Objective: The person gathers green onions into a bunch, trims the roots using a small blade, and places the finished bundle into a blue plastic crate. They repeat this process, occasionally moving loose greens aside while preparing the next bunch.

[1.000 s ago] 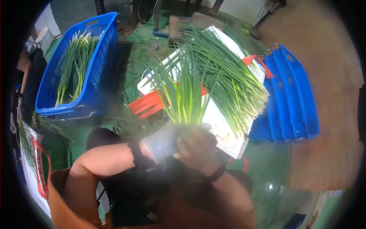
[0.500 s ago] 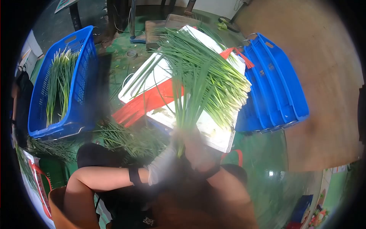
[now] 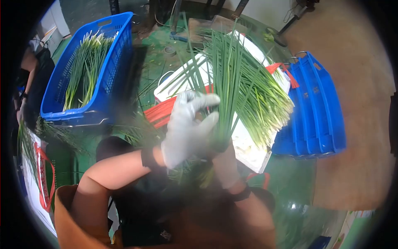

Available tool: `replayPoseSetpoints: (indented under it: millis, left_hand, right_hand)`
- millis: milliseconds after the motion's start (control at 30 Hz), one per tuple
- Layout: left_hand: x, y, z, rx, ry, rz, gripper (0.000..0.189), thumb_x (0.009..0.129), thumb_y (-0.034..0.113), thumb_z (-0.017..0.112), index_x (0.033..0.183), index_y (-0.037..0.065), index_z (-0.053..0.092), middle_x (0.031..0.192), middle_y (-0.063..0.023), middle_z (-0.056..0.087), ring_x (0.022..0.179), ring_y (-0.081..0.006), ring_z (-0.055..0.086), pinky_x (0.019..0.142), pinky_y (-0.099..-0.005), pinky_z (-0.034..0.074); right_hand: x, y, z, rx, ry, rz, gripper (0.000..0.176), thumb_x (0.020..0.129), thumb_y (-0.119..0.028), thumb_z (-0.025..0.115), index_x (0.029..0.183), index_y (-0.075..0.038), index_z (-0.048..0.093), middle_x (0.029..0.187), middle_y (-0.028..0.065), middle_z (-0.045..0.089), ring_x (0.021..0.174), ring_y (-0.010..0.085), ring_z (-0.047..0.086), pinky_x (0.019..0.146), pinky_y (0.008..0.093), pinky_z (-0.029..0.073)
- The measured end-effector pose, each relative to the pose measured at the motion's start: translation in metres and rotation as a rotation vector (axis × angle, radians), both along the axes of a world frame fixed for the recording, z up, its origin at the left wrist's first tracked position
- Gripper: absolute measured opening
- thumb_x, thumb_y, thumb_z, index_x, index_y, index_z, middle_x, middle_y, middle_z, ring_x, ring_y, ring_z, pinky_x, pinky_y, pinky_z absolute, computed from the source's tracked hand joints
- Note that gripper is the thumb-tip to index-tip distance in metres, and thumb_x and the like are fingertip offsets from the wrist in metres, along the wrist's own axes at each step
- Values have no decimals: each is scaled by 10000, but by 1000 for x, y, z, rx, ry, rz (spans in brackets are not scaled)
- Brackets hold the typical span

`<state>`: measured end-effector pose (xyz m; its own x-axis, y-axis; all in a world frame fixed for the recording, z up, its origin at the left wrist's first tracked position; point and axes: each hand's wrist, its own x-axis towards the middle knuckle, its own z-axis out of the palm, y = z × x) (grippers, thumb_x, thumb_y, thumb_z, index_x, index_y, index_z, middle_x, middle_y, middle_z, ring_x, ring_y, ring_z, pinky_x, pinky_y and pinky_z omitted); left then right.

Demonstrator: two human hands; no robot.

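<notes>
A bunch of green onions (image 3: 226, 95) stands leaves up in front of me. My right hand (image 3: 222, 159) is closed around its lower part; leaves, blur and my other hand hide most of those fingers. My left hand (image 3: 186, 128), in a pale glove, is raised just left of the leaves. Its thumb and forefinger are apart, with nothing between them. Behind the bunch, a heap of green onions (image 3: 269, 103) lies on a white foam board (image 3: 251, 159), white ends to the right. Red plastic strips (image 3: 159, 112) lie by the board's left side.
At the left, a blue crate (image 3: 118, 62) holds more green onions (image 3: 89, 62). Stacked blue crates (image 3: 317, 112) stand right of the board. Loose green leaves (image 3: 137, 133) lie on the green floor. Another person's arm (image 3: 30, 70) shows at the far left.
The bunch has risen towards upright in my right hand. My left hand has come off its base and moved up beside the leaves, fingers parting. The view has shifted left.
</notes>
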<state>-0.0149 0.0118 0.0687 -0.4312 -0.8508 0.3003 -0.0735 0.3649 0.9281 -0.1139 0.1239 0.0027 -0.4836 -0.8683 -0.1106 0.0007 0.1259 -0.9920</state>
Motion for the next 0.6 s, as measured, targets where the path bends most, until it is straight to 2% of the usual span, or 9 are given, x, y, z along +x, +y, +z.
replayPoseSetpoints:
  millis: [33, 100, 167, 233, 300, 367, 400, 467, 600]
  left_hand:
    - [-2, -12, -7, -51, -41, 31, 278, 751, 62, 717, 1024, 61, 662, 851, -36, 566, 825, -124, 537, 665, -242, 449]
    - [-6, -28, -21, -99, -81, 65, 254, 759, 94, 731, 998, 45, 661, 818, -33, 584, 788, -110, 549, 635, -230, 451]
    - [-9, -34, -26, 173, -61, 6, 202, 789, 119, 726, 955, 28, 655, 785, -31, 604, 716, -91, 554, 597, -230, 451]
    - [-10, -37, -27, 367, -10, -43, 165, 817, 138, 715, 915, 22, 648, 781, -29, 613, 665, -79, 555, 572, -231, 450]
    - [-7, -34, -15, 672, 123, -99, 123, 831, 120, 698, 885, 24, 644, 799, -27, 628, 673, -78, 565, 591, -234, 458]
    - [-6, -33, -15, 735, 207, -77, 114, 825, 111, 700, 874, 25, 644, 795, -23, 630, 681, -80, 566, 610, -237, 459]
    - [-5, -33, -15, 793, 292, -48, 107, 820, 103, 702, 863, 25, 644, 790, -20, 632, 689, -82, 567, 628, -240, 460]
    - [-1, -33, -14, 787, 199, -40, 102, 813, 95, 703, 856, 21, 648, 792, -21, 638, 712, -85, 567, 657, -244, 454]
    - [-1, -33, -22, 713, 184, -54, 58, 808, 74, 689, 817, 26, 658, 780, -7, 633, 723, -77, 556, 667, -246, 449]
  right_hand:
    - [2, -2, 0, 47, 21, 15, 525, 776, 74, 610, 1260, -29, 434, 989, 38, 560, 895, 130, 538, 828, 270, 445]
    - [7, -4, 2, 74, 23, 4, 605, 767, 68, 610, 1318, -26, 377, 1030, 67, 560, 931, 154, 543, 847, 288, 444]
    - [9, -5, 1, 107, 29, -8, 687, 759, 62, 611, 1376, -23, 320, 1070, 96, 560, 966, 179, 549, 865, 305, 443]
    - [9, -5, -4, 124, 494, 15, 823, 737, 56, 611, 1444, -25, 198, 1172, 154, 537, 1059, 238, 540, 913, 337, 427]
    - [3, -4, -12, 111, 374, 17, 814, 733, 54, 607, 1440, -22, 211, 1195, 169, 529, 1090, 255, 532, 934, 338, 415]
    - [-7, -6, -14, 41, 173, 35, 789, 731, 51, 599, 1434, -26, 249, 1222, 167, 525, 1121, 254, 523, 966, 323, 395]
    - [-12, -6, -11, 44, 177, 25, 789, 731, 51, 599, 1434, -26, 249, 1222, 167, 525, 1121, 254, 523, 966, 323, 395]
    - [-19, -5, -4, 119, 92, -13, 775, 733, 47, 600, 1430, -38, 272, 1236, 152, 526, 1131, 241, 517, 974, 316, 388]
    - [-28, -6, -12, 157, 172, -51, 776, 737, 42, 605, 1432, -48, 272, 1238, 137, 535, 1118, 229, 524, 962, 315, 398]
